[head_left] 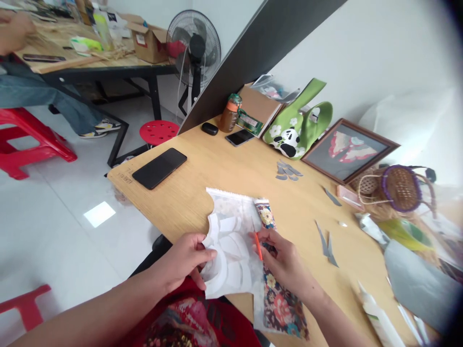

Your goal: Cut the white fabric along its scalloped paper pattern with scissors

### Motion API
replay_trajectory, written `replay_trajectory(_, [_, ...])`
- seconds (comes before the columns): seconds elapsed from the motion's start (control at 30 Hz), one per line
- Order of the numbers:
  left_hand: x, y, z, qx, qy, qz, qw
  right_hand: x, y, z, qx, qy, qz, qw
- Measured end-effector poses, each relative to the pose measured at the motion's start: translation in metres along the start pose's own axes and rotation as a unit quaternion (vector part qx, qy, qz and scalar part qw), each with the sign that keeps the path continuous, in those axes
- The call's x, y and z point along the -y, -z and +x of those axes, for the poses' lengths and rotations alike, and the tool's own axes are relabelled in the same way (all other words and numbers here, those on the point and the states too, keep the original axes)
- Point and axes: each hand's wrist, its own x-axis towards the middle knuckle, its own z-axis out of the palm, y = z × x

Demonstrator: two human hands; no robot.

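White sheet, set with curved white pieces, lies at the near edge of the surface, its lower left corner reaching out over the lap. The left hand pinches its left side between thumb and fingers. The right hand grips an orange-handled tool, its thin tip over the sheet near the patterned cloth; whether it is scissors or a knife I cannot tell. The flowered cloth runs down the sheet's right side, partly under the right hand; whether the two are joined is unclear.

For good control here, I would keep the sheet taut with the left hand, its fingers well away from the tip, and bring the overhanging corner onto the surface so that it cannot sag. The tip is best kept clear of the flowers and the curved edges.

A black phone lies farther left. Grey scraps lie beyond the sheet, with longer grey strips to the right and a white bottle nearer. At the back stand a drink bottle, a green bag and a framed picture. Across the room are a fan, a red stool and another person's hand at a second table.
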Motion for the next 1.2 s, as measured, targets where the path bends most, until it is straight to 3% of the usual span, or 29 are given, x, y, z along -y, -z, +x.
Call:
replay_trajectory(0.23, [-0.011, 0.006, 0.007, 0.047, 0.012, 0.102, 0.994, 0.0, -0.003, -0.024, -0.032, -0.043, -0.033, 0.998])
replay_trajectory(0.4, [-0.016, 0.011, 0.012, 0.044, 0.004, 0.124, 0.991, 0.013, -0.009, -0.035, -0.078, -0.017, -0.029, 0.996])
replay_trajectory(0.47, [-0.016, 0.011, 0.012, 0.037, 0.016, 0.121, 0.992, 0.021, -0.012, -0.035, -0.03, -0.026, 0.023, 0.999])
replay_trajectory(0.53, [-0.017, 0.009, 0.011, 0.034, 0.024, 0.116, 0.992, 0.029, -0.015, -0.033, 0.061, -0.057, 0.1, 0.991])
replay_trajectory(0.63, [-0.016, 0.006, 0.011, 0.036, 0.029, 0.111, 0.993, 0.033, -0.019, -0.027, 0.179, -0.123, 0.195, 0.956])
replay_trajectory(0.73, [-0.014, 0.004, 0.01, 0.029, 0.021, 0.102, 0.994, 0.032, -0.023, -0.023, 0.243, -0.173, 0.26, 0.918])
replay_trajectory(0.87, [-0.012, 0.005, 0.01, 0.019, 0.016, 0.083, 0.996, 0.033, -0.022, -0.019, 0.281, -0.202, 0.302, 0.888])
replay_trajectory(1.2, [-0.013, 0.011, 0.011, 0.034, 0.022, 0.061, 0.997, 0.043, -0.019, -0.012, 0.293, -0.214, 0.332, 0.871])
